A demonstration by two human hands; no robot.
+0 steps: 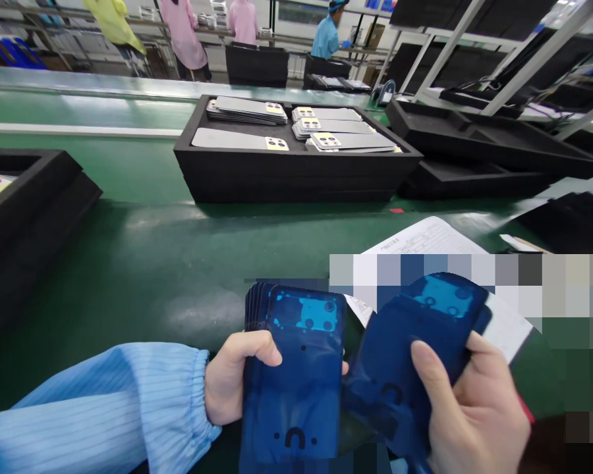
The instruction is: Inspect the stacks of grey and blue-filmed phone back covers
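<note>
My left hand (240,368) is closed around a stack of dark blue phone back panels (296,382), its thumb lying across the top one. Each panel in this stack has a bright blue camera area at the upper end and a dark arch mark near the lower end. Beside it, my right hand (474,401) grips more of the same blue panels (405,355), tilted to the right, thumb on the front and fingers behind. The two bundles are close together at their inner edges. The lower ends run out of view, and part of the right side is blurred by large blocks.
A black tray (296,176) with stacks of grey phone panels (247,108) stands ahead on the green table (168,250). Another black tray (34,217) is at left, and black trays (479,181) stack at right. A printed paper sheet (425,237) lies behind my right hand. Several people work in the background.
</note>
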